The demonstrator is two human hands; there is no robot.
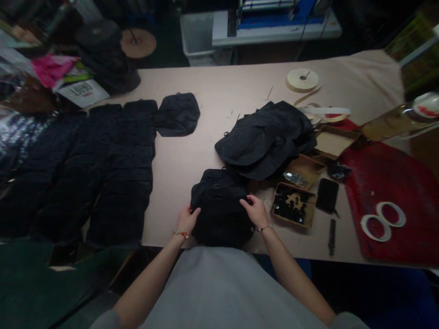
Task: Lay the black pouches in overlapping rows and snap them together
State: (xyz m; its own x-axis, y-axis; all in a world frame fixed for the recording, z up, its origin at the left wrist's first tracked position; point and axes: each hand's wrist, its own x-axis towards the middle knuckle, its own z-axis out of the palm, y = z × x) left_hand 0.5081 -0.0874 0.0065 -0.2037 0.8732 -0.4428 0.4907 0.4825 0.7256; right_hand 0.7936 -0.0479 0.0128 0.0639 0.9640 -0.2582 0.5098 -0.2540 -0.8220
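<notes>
In front of me at the table's near edge lies a black fabric piece (221, 219), shaped like a small bag panel, with a ring-like mark near its top. My left hand (188, 219) pinches its left edge between thumb and fingers. At the right edge, my right hand (255, 210) grips the same cloth, thumb on top. Just beyond, a heap of similar black fabric pieces (267, 137) is piled up. Close to my right hand stands a cardboard box (310, 219) holding small black parts, with a second box (313, 167) of shiny metal bits behind it.
Rows of black pieces (120, 169) cover the table's left side, with a single one (178, 114) beside them. Rightward are a black pouch (327, 195), a red mat (404, 183) with two white rings, a bottle (394, 121) and a tape roll (302, 80).
</notes>
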